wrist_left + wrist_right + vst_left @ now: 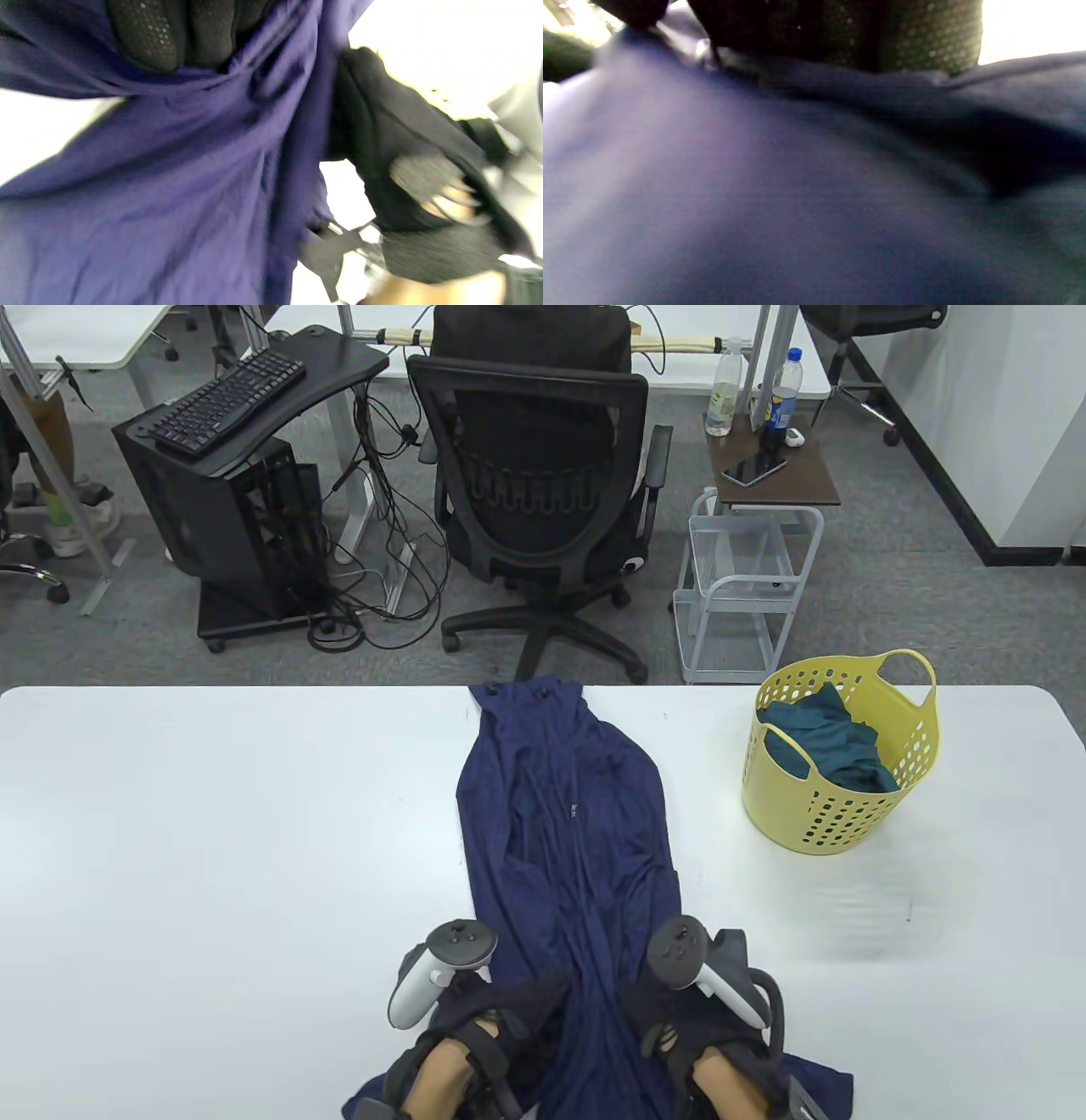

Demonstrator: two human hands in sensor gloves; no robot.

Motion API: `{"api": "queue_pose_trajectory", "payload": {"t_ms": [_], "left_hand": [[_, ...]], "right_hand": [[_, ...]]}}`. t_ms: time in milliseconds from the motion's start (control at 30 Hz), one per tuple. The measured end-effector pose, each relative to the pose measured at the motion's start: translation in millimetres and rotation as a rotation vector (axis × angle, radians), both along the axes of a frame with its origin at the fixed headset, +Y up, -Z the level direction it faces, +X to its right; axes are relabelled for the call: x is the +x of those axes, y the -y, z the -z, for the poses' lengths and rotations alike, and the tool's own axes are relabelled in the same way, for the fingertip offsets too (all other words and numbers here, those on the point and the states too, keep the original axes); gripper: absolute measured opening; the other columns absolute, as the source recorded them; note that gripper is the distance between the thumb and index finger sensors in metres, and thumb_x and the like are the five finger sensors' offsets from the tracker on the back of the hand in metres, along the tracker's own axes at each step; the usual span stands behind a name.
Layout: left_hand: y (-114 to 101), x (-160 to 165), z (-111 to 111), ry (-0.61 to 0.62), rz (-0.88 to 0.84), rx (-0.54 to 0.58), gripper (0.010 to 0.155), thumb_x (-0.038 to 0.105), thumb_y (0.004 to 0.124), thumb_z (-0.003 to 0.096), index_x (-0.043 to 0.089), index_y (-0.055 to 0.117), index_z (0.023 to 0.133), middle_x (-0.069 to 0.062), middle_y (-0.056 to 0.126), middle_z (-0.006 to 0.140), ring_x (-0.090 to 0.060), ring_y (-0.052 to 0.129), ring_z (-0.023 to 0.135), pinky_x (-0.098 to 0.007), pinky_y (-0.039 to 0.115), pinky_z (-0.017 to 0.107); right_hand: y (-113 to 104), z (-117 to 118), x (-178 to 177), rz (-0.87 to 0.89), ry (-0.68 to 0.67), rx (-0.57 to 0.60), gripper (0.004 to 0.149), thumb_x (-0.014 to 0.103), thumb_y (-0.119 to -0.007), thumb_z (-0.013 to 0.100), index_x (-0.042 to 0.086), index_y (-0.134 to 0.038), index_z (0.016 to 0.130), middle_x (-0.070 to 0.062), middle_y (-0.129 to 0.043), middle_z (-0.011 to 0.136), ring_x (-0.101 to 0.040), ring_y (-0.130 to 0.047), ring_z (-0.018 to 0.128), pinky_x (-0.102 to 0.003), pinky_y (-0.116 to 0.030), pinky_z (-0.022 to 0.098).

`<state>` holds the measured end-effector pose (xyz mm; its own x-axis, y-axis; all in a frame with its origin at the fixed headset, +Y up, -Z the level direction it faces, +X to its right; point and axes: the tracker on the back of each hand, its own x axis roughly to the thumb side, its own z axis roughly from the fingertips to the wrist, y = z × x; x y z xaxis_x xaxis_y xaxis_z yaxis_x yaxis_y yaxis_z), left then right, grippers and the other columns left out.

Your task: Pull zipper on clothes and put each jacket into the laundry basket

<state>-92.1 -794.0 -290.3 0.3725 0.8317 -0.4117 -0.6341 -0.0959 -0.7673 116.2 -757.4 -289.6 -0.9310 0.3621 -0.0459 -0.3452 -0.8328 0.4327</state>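
A navy blue jacket [564,814] lies lengthwise on the white table [212,857], collar at the far edge and hem toward me. A small pale zipper pull [573,812] shows on its middle seam. My left hand [517,1005] and right hand [649,1014] sit on either side of that seam near the hem, and the cloth is gathered into a ridge between them. In the left wrist view the gloved fingers [169,34] are curled into bunched navy fabric [169,190]. The right wrist view is blurred, with the fingers [882,34] clamped on a fold of the jacket [797,190].
A yellow perforated laundry basket [840,806] stands on the table at the right, with a teal garment [836,742] inside. Beyond the far edge are a black office chair [539,492], a white wire cart [747,585] and a computer stand [229,475].
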Motion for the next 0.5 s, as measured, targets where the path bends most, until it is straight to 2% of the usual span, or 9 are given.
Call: {"api": "queue_pose_trajectory", "payload": {"t_ms": [67,100,133,333,400,500], "left_hand": [[6,11,-5,0.017,-0.088,-0.075,0.094,0.072,0.039,0.0362,0.013,0.011,0.103,-0.028,0.034,0.110,-0.046,0.060,0.097,-0.056,0.069,0.065],[7,14,-7,0.005,-0.120,-0.100,0.094,0.073,0.037,0.0351,0.013,0.006,0.101,-0.028,0.028,0.110,-0.047,0.056,0.098,-0.056,0.068,0.067],[7,15,-8,-0.011,-0.124,-0.106,0.094,0.074,0.036,0.0344,0.015,0.004,0.101,-0.028,0.027,0.110,-0.046,0.055,0.098,-0.055,0.068,0.067],[9,13,-8,-0.030,-0.101,-0.096,0.090,0.075,0.031,0.0326,0.025,-0.002,0.100,-0.025,0.030,0.110,-0.043,0.063,0.097,-0.052,0.074,0.066],[10,11,-7,-0.045,-0.074,-0.093,0.089,0.075,0.031,0.0329,0.028,-0.001,0.101,-0.023,0.034,0.111,-0.042,0.070,0.095,-0.051,0.076,0.064],[13,13,-9,-0.042,-0.060,-0.102,0.088,0.075,0.030,0.0332,0.030,-0.001,0.102,-0.019,0.036,0.111,-0.042,0.074,0.093,-0.051,0.078,0.063]], "right_hand": [[1,-6,-9,0.019,-0.040,-0.015,0.075,0.064,-0.055,0.049,0.009,-0.077,0.096,-0.014,-0.096,0.082,-0.032,-0.102,0.057,-0.045,-0.084,0.042],[1,-8,-11,0.004,-0.034,0.002,0.077,0.065,-0.057,0.049,0.007,-0.075,0.096,-0.015,-0.095,0.082,-0.033,-0.101,0.056,-0.045,-0.084,0.042],[1,-9,-12,-0.015,-0.042,0.023,0.075,0.064,-0.065,0.048,0.007,-0.075,0.096,-0.014,-0.095,0.081,-0.032,-0.102,0.056,-0.044,-0.084,0.041],[5,-5,-13,-0.035,-0.048,0.046,0.065,0.055,-0.079,0.047,0.010,-0.076,0.094,-0.010,-0.095,0.077,-0.027,-0.102,0.054,-0.042,-0.084,0.041],[5,-6,-17,-0.091,-0.077,0.052,0.065,0.050,-0.088,0.045,0.011,-0.074,0.095,-0.008,-0.094,0.079,-0.027,-0.101,0.055,-0.042,-0.083,0.043],[4,-9,-23,-0.156,-0.083,0.063,0.070,0.050,-0.093,0.042,0.013,-0.071,0.098,-0.007,-0.092,0.082,-0.026,-0.099,0.059,-0.042,-0.082,0.044]]}}
